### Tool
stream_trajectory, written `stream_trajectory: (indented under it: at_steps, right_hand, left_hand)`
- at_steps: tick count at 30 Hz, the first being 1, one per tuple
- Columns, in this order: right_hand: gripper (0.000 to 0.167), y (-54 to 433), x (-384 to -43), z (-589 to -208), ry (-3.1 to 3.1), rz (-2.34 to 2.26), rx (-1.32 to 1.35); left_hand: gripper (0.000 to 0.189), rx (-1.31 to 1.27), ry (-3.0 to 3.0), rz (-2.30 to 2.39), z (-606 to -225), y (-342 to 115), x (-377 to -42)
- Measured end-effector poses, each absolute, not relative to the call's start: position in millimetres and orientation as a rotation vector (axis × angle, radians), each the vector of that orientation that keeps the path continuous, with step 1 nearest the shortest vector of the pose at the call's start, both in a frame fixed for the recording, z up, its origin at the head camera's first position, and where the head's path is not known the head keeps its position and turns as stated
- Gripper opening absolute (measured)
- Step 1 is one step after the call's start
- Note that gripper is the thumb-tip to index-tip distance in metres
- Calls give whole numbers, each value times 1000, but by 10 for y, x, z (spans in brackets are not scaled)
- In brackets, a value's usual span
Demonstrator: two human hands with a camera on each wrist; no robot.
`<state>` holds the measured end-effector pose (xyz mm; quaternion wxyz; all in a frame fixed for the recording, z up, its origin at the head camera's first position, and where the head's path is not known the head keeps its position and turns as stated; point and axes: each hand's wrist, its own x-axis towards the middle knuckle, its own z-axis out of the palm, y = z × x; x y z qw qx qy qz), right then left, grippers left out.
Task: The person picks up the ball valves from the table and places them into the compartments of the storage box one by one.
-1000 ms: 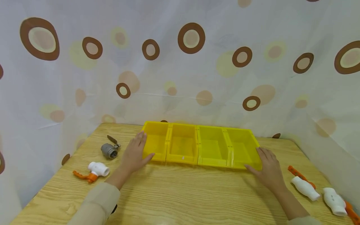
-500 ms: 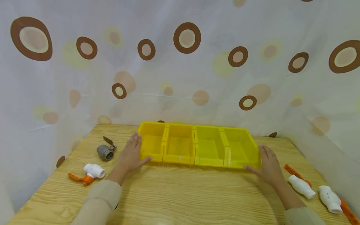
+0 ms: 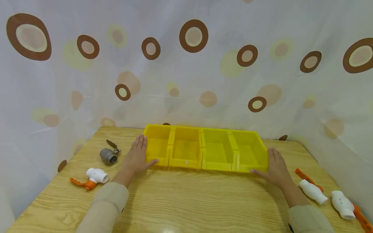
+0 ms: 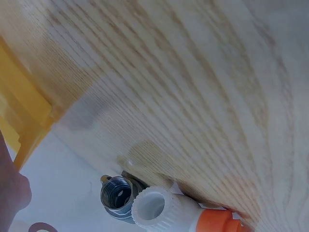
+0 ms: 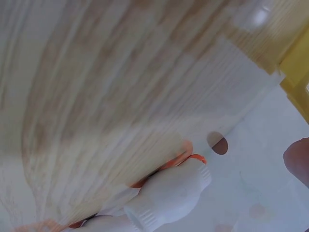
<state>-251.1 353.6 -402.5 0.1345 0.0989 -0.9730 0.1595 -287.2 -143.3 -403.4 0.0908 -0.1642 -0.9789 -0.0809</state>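
Observation:
Several yellow bins (image 3: 220,166) stand side by side in a row at the back of the table in the head view. My left hand (image 3: 136,155) lies along the outer left side of the row, its fingers extended and the thumb at the front edge. At the other end, my right hand (image 3: 275,168) touches the right side, also with extended fingers and the thumb toward the front. Each wrist view catches only a bin corner and a little of the hand. Left of the row lie a grey metal valve (image 3: 108,156) and a white valve with an orange handle (image 3: 97,175).
On the right of the wooden table (image 3: 198,200) lie a white valve (image 3: 313,191) with an orange handle and another white valve (image 3: 342,204) near the edge. A patterned curtain (image 3: 169,71) hangs behind and beside the table.
The head view has shifted slightly. My right hand and forearm have moved a little to the left, with the right end of the bin row. Both hands stay at the row's ends.

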Motion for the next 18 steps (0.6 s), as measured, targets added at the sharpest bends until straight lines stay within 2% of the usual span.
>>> stream_trajectory:
  at_steps: [18]
  right_hand:
    - [116, 3485, -2614, -4073, -2849, 510, 288]
  left_hand:
    - [99, -451, -2927, -297, -4057, -1499, -2856]
